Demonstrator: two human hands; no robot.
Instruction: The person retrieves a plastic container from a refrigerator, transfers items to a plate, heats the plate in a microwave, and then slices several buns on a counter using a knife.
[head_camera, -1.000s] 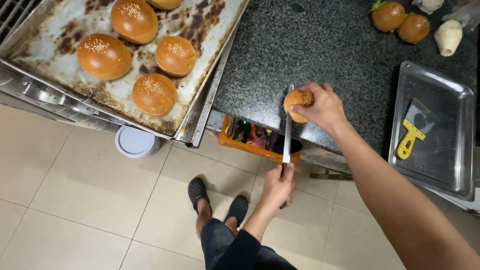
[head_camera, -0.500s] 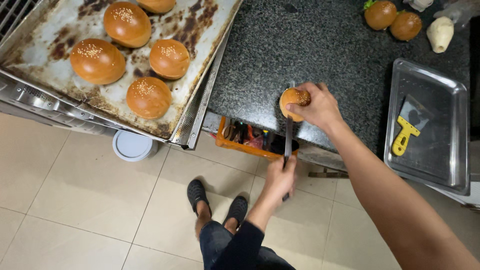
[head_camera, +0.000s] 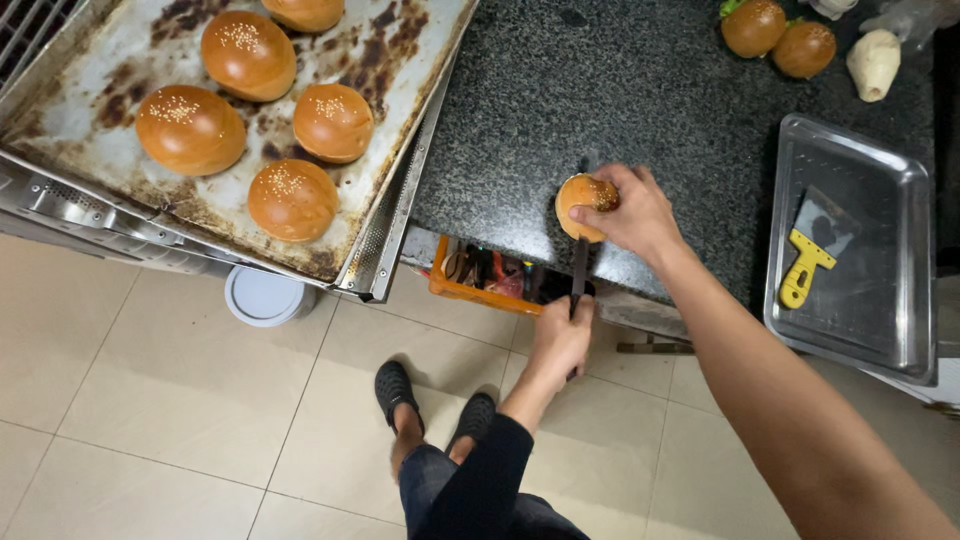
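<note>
My right hand (head_camera: 640, 210) grips a sesame bun (head_camera: 578, 200) and holds it on its side at the front edge of the dark granite counter (head_camera: 600, 90). My left hand (head_camera: 560, 342) is below the counter edge, closed on the handle of a long knife (head_camera: 579, 268). The blade runs up through the bun, and its tip shows just above it. My feet in dark shoes stand on the tiled floor below.
A worn baking tray (head_camera: 130, 60) at the left carries several sesame buns (head_camera: 292, 200). A steel tray (head_camera: 850, 320) at the right holds a yellow-handled scraper (head_camera: 805, 270). Two filled burgers (head_camera: 755, 27) and a pale lump (head_camera: 873, 62) sit at the back. An orange crate (head_camera: 480, 290) and a white lid (head_camera: 262, 297) lie below.
The knife blade has slid further up through the bun, and its tip now shows above it. Both hands have stayed almost where they were.
</note>
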